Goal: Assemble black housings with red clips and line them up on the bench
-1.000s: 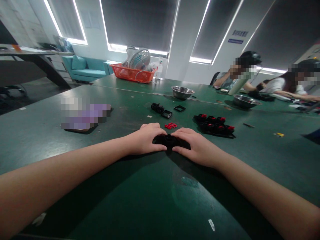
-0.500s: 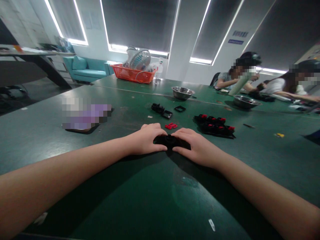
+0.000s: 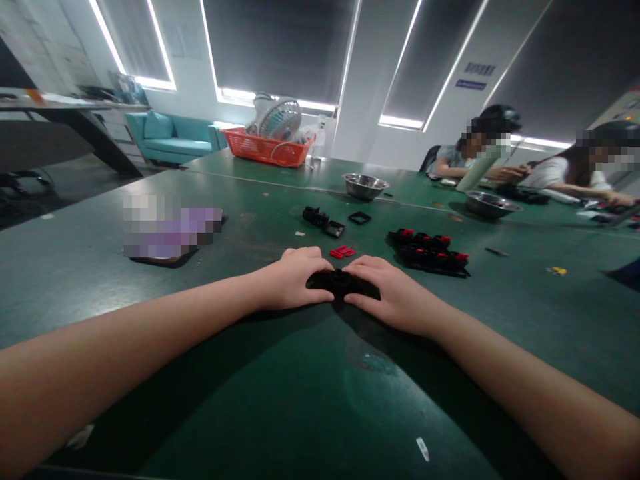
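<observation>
In the middle of the head view, a long black plastic part point(image 3: 341, 283) lies low over the table between my hands. My left hand point(image 3: 299, 279) is closed round its left end, thumb at the near side and fingers over the top. Its right end is gripped the same way by my right hand point(image 3: 389, 291). My palms and fingers hide both ends, and the part's exact kind is too dark to make out. Just beyond it lie several small red plastic pieces point(image 3: 342, 252). To the right sit black assemblies with red tabs point(image 3: 427, 252).
Farther back are black blocks point(image 3: 316, 217), a square black frame point(image 3: 359, 218) and a steel bowl point(image 3: 365, 187). A second bowl point(image 3: 493, 204) stands near two people at the right. A blurred purple object point(image 3: 175, 233) lies left. An orange basket point(image 3: 267, 148) holds a fan.
My hands and the black part stay practically still. At the back right, a co-worker's hands have shifted to the right.
</observation>
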Demonstrator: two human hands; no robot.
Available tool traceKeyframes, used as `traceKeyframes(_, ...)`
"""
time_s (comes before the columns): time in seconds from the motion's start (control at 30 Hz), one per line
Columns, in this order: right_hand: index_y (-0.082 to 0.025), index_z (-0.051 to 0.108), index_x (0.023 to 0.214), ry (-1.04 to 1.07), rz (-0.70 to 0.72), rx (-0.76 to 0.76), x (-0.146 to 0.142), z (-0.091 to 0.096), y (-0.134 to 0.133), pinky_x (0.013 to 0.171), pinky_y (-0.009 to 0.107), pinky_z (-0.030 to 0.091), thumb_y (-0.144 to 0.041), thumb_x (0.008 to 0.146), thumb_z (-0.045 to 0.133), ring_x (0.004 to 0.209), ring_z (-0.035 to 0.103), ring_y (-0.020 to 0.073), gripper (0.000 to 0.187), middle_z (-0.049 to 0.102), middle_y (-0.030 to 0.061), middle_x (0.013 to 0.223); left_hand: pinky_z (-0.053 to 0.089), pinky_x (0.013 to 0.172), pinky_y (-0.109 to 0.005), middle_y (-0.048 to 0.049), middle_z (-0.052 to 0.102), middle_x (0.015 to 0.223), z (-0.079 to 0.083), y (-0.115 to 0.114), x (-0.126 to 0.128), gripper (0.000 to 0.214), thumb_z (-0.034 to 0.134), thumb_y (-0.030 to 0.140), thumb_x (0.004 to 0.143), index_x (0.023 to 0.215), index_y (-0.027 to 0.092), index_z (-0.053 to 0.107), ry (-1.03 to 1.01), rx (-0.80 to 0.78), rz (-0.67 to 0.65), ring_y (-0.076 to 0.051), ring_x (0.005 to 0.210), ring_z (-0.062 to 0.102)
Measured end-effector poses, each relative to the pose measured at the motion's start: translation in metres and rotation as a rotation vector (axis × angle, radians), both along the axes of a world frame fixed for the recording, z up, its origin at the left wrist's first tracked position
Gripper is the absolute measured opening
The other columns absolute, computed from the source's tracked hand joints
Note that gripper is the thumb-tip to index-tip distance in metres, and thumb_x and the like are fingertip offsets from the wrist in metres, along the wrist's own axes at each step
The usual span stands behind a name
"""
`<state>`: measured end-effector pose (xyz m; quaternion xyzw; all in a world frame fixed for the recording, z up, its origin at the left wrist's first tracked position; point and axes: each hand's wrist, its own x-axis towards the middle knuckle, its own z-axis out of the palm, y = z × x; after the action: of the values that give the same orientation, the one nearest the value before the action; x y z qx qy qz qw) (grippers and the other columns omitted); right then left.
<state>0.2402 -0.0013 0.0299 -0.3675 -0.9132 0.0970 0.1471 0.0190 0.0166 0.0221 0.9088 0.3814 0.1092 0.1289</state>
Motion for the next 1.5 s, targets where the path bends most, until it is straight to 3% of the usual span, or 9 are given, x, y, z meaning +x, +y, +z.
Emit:
traceKeyframes(0.63, -0.012, 0.064, 0.112, 0.0, 0.014, -0.001, 0.0003, -0.0011, 0.0015, 0.095, 0.045, 0.047, -0.026, 0.086, 0.063, 0.108, 0.058, 0.0274, 0.03, 0.065, 0.0144, 0.11, 0.042, 0.089, -0.04, -0.0092, 0.057, 0.101, -0.0012, -0.0001, -0.0001, 0.034, 0.063, 0.037, 0.086, 0.112, 0.014, 0.063, -0.015, 0.006, -0.014, -0.026, 0.1, 0.055)
traceKeyframes(0.83, -0.017, 0.064, 0.111, 0.022, 0.011, -0.003, 0.0017, -0.002, 0.002, 0.093, 0.045, 0.048, -0.026, 0.085, 0.064, 0.107, 0.059, 0.027, 0.027, 0.065, 0.0121, 0.109, 0.043, 0.089, -0.04, -0.0097, 0.057, 0.104, -0.0019, -0.0012, -0.0007, 0.035, 0.062, 0.037, 0.086, 0.112, 0.014, 0.062, -0.031, -0.001, -0.01, -0.027, 0.102, 0.055)
traceKeyframes(1.5, -0.016, 0.063, 0.109, 0.051, -0.004, -0.061, -0.0014, -0.0002, 0.0011, 0.092, 0.044, 0.048, -0.025, 0.084, 0.064, 0.106, 0.058, 0.0263, 0.027, 0.063, 0.0118, 0.108, 0.044, 0.092, -0.041, -0.0111, 0.057, 0.11, -0.0022, -0.0029, 0.0007, 0.032, 0.063, 0.037, 0.085, 0.108, 0.014, 0.063, -0.068, -0.004, 0.0, -0.027, 0.106, 0.055)
